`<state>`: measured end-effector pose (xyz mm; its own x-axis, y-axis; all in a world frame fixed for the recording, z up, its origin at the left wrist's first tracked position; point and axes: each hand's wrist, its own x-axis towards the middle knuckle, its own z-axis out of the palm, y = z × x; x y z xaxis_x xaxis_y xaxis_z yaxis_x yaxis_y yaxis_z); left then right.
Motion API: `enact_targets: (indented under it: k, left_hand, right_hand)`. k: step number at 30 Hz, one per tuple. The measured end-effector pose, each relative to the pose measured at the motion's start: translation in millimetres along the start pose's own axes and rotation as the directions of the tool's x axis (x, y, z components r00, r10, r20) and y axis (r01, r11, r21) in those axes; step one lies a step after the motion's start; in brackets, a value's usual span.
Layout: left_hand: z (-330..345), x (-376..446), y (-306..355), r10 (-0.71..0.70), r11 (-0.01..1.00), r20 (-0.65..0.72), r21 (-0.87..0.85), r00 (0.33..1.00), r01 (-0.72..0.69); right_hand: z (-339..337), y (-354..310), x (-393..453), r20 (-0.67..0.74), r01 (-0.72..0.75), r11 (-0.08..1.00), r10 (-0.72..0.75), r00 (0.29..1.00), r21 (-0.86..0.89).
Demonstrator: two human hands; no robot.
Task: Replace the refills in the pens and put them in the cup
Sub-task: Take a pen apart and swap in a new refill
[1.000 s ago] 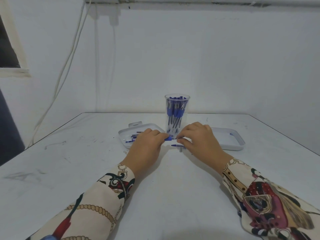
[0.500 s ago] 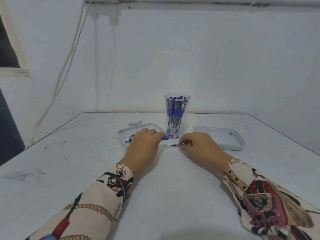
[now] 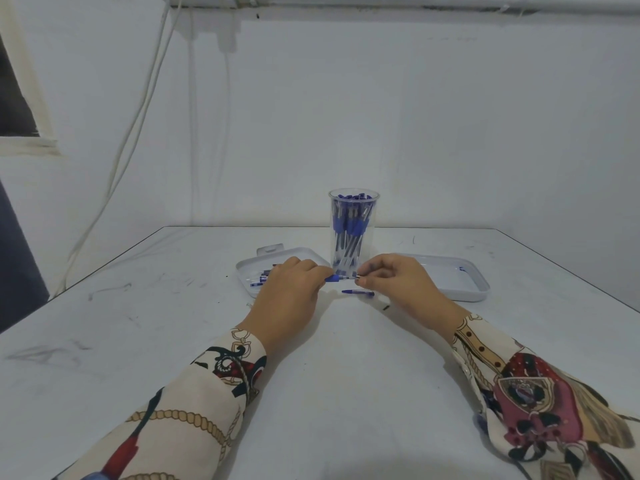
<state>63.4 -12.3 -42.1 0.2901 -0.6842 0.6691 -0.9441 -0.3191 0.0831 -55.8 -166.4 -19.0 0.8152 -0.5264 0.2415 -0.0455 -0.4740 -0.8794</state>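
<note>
Two hands met on one pen [image 3: 341, 278], held level just in front of the clear cup [image 3: 353, 233]: your left hand [image 3: 289, 296] pinched its blue grip end and your right hand [image 3: 398, 285] pinched the other end, fingers curled. Another blue pen piece [image 3: 357, 292] lay on the table [image 3: 173, 323] just nearer you. Left of the pen-filled cup sat a white tray [image 3: 247, 268] with more blue pieces; right, a second white tray [image 3: 474, 289].
</note>
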Motion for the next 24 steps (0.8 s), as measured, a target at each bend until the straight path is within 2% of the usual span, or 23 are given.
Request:
enact_targets:
  k: [18,24]
  left_hand:
    - [-0.9,-0.2,1.8,0.09,0.996,-0.038,-0.018,0.995,-0.09]
    - [-3.1,0.1,5.0,0.119,0.992,-0.051,-0.044,0.992,-0.121]
  right_hand:
    - [6.8,1.4,-0.2,0.065,0.037,0.998,-0.039,0.997,0.043]
    - [9.2,2.1,-2.2,0.04,0.041,0.997,-0.039,0.998,-0.068]
